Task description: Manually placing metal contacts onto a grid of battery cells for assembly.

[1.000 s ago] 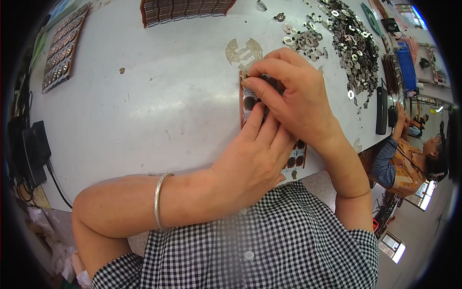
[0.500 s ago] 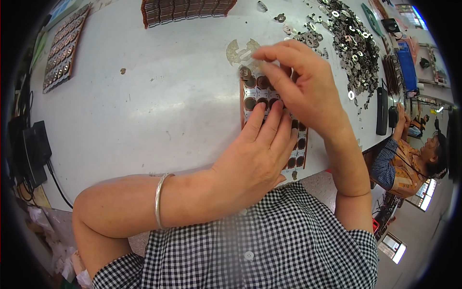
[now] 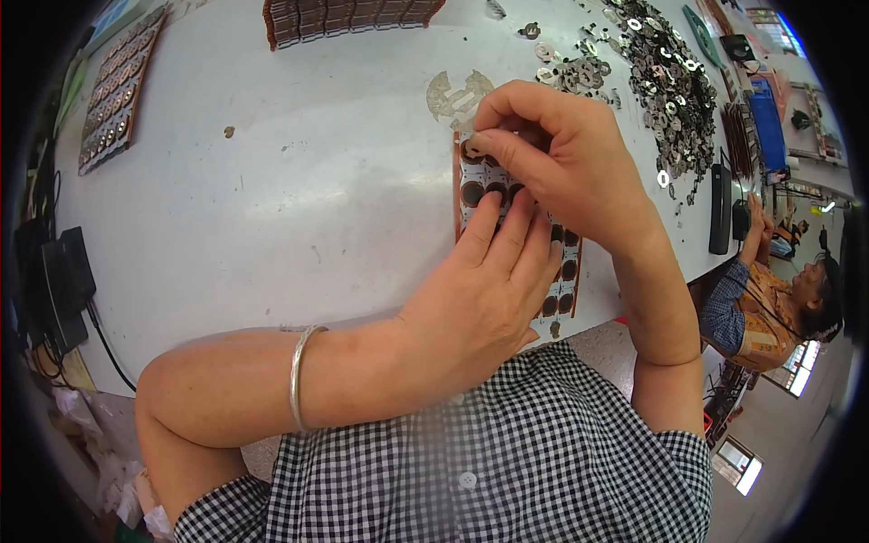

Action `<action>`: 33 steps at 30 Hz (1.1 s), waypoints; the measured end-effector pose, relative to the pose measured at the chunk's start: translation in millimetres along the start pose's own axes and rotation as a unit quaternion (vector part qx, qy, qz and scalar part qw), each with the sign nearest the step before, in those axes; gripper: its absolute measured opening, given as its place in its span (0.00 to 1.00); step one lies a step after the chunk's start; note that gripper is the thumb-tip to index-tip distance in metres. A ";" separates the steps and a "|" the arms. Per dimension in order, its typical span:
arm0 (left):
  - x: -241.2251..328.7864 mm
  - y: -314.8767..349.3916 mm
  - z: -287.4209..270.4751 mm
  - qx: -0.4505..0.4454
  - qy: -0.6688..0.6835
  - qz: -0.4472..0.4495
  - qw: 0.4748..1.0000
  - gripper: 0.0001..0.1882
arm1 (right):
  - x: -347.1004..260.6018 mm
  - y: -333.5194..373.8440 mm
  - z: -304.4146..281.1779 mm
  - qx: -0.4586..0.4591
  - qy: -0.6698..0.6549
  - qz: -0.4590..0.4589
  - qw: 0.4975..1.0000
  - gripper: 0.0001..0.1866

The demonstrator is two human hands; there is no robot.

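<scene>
Pinching a clip (image 3: 473, 150) at the far left corner of the board (image 3: 483, 172): right hand (image 3: 579, 163), thumb and fingertip. The left hand (image 3: 489, 281) lies flat on the board, grasping nothing. Board rests on the surface (image 3: 344, 181). Judgement: clip light, slippery, best taken by its edges; board likely stiff, best held by its rim.

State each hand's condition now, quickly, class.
Left hand: open, fingers laid across the panel.
Right hand: fingers at a small metal piece; whether gripped cannot be told.
</scene>
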State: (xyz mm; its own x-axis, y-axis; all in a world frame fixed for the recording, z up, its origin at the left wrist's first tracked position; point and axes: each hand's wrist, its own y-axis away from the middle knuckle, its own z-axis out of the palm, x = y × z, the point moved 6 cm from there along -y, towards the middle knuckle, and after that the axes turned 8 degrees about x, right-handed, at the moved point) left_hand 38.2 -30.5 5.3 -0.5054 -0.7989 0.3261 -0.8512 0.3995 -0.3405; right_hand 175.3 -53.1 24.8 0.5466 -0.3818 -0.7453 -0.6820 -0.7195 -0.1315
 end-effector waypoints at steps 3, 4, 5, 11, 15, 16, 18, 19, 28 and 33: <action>-1.8 -0.1 -0.5 0.005 0.005 -0.002 1.000 0.43 | 5.8 -1.9 -0.3 -0.038 -0.028 0.082 0.996 0.03; -1.7 -0.3 -0.4 0.000 0.007 -0.001 1.000 0.43 | 6.2 -1.4 -0.3 -0.038 -0.028 0.083 0.995 0.03; -1.5 -0.7 -0.1 -0.005 0.009 0.000 1.000 0.43 | 6.7 -1.1 0.3 -0.033 -0.031 0.084 0.995 0.03; -0.5 -0.3 -0.8 0.001 0.002 0.005 1.000 0.45 | 3.3 0.3 4.5 -0.017 -0.009 0.070 0.997 0.03; -1.8 -0.8 -2.5 -0.006 0.006 0.003 1.000 0.46 | -1.5 -0.2 6.4 -0.014 0.024 0.064 0.998 0.03; -0.9 -1.3 -1.6 -0.026 -0.016 0.013 0.999 0.43 | 1.5 1.3 7.9 -0.013 0.025 0.065 0.997 0.03; 0.5 -1.7 0.3 -0.045 -0.038 0.025 0.998 0.41 | 1.2 5.2 5.6 0.059 0.078 -0.029 0.995 0.05; 0.6 -0.9 0.8 -0.038 -0.036 0.024 0.998 0.41 | 1.2 6.7 6.6 0.058 0.078 -0.029 0.995 0.05; 3.2 2.8 4.1 -0.019 -0.040 0.024 0.999 0.39 | -10.6 25.2 9.1 0.105 0.138 -0.078 0.982 0.10; 2.1 3.7 6.0 -0.008 0.006 0.014 1.000 0.40 | -12.8 25.4 11.9 0.113 0.156 -0.067 0.979 0.10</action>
State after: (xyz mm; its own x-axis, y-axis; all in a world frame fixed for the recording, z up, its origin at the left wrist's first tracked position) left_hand 34.8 -33.4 -0.6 -0.5310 -0.7816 0.3273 -0.8385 0.4291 -0.3358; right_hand 145.2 -59.5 23.2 0.7364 -0.4759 -0.4809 -0.6644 -0.6425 -0.3817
